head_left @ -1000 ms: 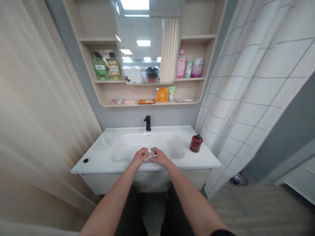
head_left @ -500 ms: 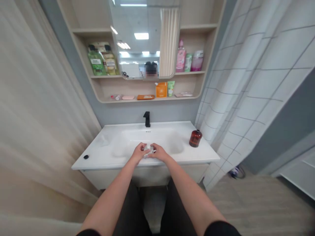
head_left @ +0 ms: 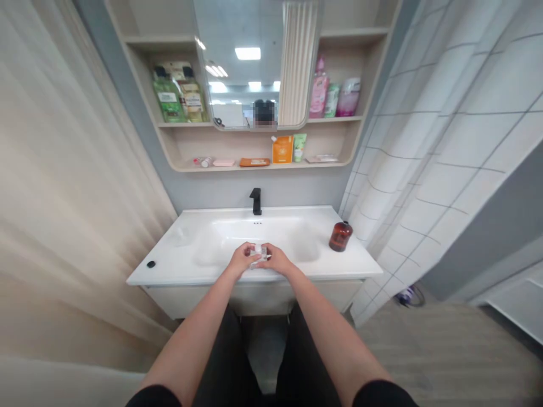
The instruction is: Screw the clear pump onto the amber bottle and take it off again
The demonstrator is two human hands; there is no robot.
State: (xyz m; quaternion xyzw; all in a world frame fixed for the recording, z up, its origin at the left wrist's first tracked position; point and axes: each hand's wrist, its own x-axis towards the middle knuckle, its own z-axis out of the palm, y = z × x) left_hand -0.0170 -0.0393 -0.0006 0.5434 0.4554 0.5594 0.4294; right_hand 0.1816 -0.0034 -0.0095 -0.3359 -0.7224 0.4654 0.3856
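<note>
the left hand [head_left: 240, 261] and right hand [head_left: 278, 261] share a closed grip, fingers curled around a small clear container [head_left: 258, 252] just above the front of the sink [head_left: 299, 246]. uneven finger pressure could let it slip into the sink; a stray sideways sweep might topple the amber bottle [head_left: 340, 236] or push the small black disc [head_left: 151, 264] off the counter [head_left: 180, 271].
</note>
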